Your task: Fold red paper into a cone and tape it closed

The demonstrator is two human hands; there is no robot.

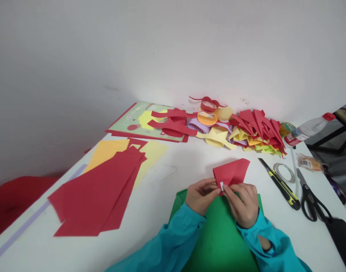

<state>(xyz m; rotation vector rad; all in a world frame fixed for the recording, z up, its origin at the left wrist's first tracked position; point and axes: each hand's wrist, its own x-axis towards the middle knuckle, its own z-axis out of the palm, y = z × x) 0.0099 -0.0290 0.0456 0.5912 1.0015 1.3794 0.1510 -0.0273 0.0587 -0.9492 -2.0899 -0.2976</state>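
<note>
Between my two hands is a folded piece of red paper [232, 170], raised over the far edge of a green sheet [218, 238]. My left hand [201, 194] pinches its lower left corner between thumb and fingers. My right hand [243, 202] has its fingertips closed at the lower edge, beside a small white strip [221, 186] that looks like tape on the red paper. Whether the right fingers grip the strip or the paper's edge is hard to make out.
Red sheets [96, 192] lie left. Behind are a green board [144, 119], paper rings [207, 118] and folded red pieces [257, 124]. To the right are a utility knife [280, 185], tape roll [284, 172], scissors [311, 200] and bottle [308, 129].
</note>
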